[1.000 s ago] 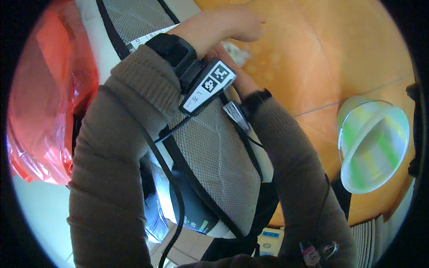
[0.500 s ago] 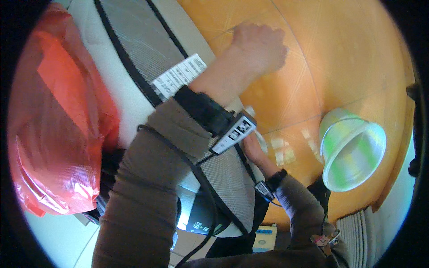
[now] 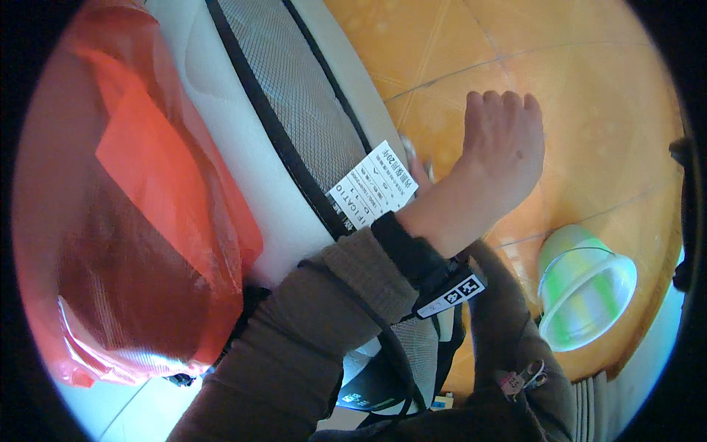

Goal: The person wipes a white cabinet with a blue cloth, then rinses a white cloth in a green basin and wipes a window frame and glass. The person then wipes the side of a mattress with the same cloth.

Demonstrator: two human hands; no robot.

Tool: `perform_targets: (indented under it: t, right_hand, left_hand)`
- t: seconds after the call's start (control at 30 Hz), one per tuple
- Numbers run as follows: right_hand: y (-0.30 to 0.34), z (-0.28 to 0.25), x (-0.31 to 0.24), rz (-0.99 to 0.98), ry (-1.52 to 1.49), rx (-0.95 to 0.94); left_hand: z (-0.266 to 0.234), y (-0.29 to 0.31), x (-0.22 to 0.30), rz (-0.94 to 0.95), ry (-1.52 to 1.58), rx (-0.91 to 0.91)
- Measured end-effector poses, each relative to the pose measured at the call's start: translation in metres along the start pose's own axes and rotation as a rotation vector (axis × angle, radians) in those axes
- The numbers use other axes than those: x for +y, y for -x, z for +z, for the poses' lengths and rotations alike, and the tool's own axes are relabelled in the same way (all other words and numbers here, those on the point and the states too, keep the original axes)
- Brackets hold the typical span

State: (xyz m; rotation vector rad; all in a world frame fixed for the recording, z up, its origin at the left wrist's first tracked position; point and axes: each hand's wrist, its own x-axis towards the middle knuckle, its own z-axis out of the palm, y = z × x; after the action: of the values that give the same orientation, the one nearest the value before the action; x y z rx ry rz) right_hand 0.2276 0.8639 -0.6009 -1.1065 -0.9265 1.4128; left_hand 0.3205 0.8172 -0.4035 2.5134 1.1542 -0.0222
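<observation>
My left hand (image 3: 504, 144) is held in a fist over the orange tiles, knuckles upward. Its curled fingers hide whatever they may hold. Below its wrist lies a white mattress (image 3: 276, 221) with black piping and a grey mesh side band (image 3: 294, 88). A white printed label (image 3: 374, 186) sticks out from the band beside my left cuff. Behind my left forearm, most of my right hand (image 3: 420, 173) is hidden. A few of its bent fingers show at the mattress edge by the label, next to a small white thing (image 3: 407, 145) too unclear to name.
Crumpled red plastic sheeting (image 3: 140, 221) covers the far left side. A white bucket (image 3: 585, 291) with green and yellow stripes stands on the orange tiled floor (image 3: 582, 96) at right. A black cable (image 3: 361, 295) runs along my left sleeve.
My left fist has moved right and slightly down. The right hand has gone up along the mattress edge, behind my left arm. The mattress and red sheeting have shifted right in view.
</observation>
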Motion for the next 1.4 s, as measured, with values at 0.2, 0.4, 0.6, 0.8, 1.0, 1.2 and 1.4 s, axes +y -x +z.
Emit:
perform_targets:
  t: [0.2,0.4,0.6,0.8,1.0,1.2,1.4]
  right_hand:
    - [0.13,-0.005,-0.017,0.179,0.078,-0.014]
    - [-0.033,0.001,-0.018,-0.078,0.047,-0.03]
    - [0.037,-0.017,0.063,0.105,0.081,0.067]
    - [0.352,-0.032,0.103,0.606,0.139,0.143]
    - [0.479,-0.002,0.018,0.821,0.285,0.296]
    - [0.501,0.005,-0.011,0.634,0.415,0.274]
    - [0.505,-0.014,0.075,0.942,-0.616,0.66]
  left_hand:
    - [0.007,-0.004,0.007,0.001,0.069,0.117]
    - [0.007,-0.009,0.006,0.008,0.032,0.323]
    - [-0.001,-0.009,-0.002,0.035,-0.005,0.269]
    - [-0.004,-0.009,-0.01,0.011,-0.018,-0.188]
    - [-0.013,0.027,-0.04,0.04,0.713,-0.474]
    - [0.061,0.025,-0.049,0.446,-0.267,-0.688]
    - [0.107,0.108,0.02,0.387,-0.453,-1.229]
